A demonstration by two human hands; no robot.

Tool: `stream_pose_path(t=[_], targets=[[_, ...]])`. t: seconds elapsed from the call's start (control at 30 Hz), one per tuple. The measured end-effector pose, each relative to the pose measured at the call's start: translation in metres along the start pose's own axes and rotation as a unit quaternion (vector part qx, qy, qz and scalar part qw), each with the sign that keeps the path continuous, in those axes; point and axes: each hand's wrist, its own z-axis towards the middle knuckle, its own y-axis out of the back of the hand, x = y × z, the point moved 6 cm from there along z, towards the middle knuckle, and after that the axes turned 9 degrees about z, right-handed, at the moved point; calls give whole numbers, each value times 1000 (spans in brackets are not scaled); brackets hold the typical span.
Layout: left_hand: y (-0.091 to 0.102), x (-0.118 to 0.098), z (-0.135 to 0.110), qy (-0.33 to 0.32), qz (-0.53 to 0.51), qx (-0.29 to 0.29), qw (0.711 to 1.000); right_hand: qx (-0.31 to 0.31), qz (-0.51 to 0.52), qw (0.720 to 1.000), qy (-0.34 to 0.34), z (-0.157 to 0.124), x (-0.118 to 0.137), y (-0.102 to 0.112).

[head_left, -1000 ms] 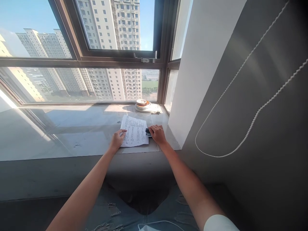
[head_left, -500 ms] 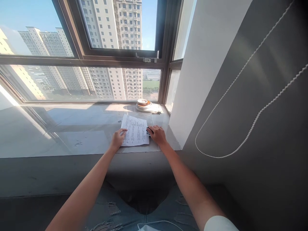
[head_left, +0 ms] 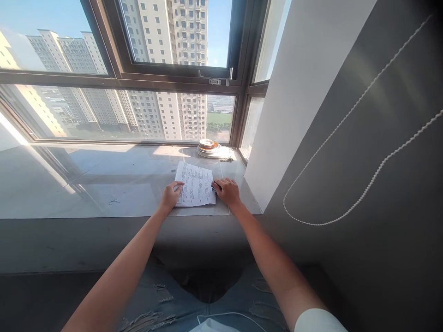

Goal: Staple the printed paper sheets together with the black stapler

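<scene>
While the printed sheet (head_left: 196, 186) lay on the pale windowsill (head_left: 138, 177) near its front edge, both hands were at its sides. The left hand (head_left: 170, 195) gripped the paper's left edge, with thumb and fingertip resting over the print. The right hand (head_left: 227, 191) was curled around a black stapler (head_left: 213, 186) at the paper's right edge. Most of that tool was hidden beneath the fingers, so I could not tell whether it was pressed down. The lines of print ran roughly up and down the sheet.

Beyond the paper, a stack of plates (head_left: 207, 150), white with an orange-brown one among them, stood in the far right corner of the sill, close to the window frame (head_left: 159, 85). A small dark item (head_left: 227, 159), too small to identify, lay just beside the plates. Dark marks (head_left: 114, 201) showed on the sill, well to the left of the left hand. To the right, a white beaded chain (head_left: 317, 224) hung in a long loop before the grey wall (head_left: 387, 244).
</scene>
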Motion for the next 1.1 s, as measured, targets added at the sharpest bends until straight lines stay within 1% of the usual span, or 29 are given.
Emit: stream_pose_path(t=[0.1, 0.2, 0.33, 0.43, 0.5, 0.63, 0.73, 0.83, 0.93, 1.1], targets=[[0, -1, -1, -3, -6, 3, 1000, 1, 5, 1000, 16, 0, 0, 0], [0, -2, -1, -1, 2, 1, 1000, -2, 21, 1000, 14, 0, 0, 1], [0, -2, -2, -4, 11, 2, 1000, -8, 81, 997, 4, 0, -2, 7], [-1, -1, -3, 12, -5, 19, 1000, -14, 107, 994, -1, 0, -4, 11], [-2, -1, -3, 17, -7, 23, 1000, -14, 104, 995, 4, 0, -5, 12], [0, -3, -4, 11, 3, 7, 1000, -17, 90, 995, 25, -1, -4, 11], [0, -4, -5, 13, -1, -2, 1000, -18, 81, 996, 23, -2, -4, 10], [-2, -6, -6, 8, -12, 2, 1000, -17, 89, 996, 23, -3, -6, 9], [-3, -6, -6, 7, -24, 6, 1000, -2, 100, 994, 32, -2, -7, 6], [-3, -5, -4, 3, -17, -3, 1000, 26, 79, 995, 46, -1, -6, 3]])
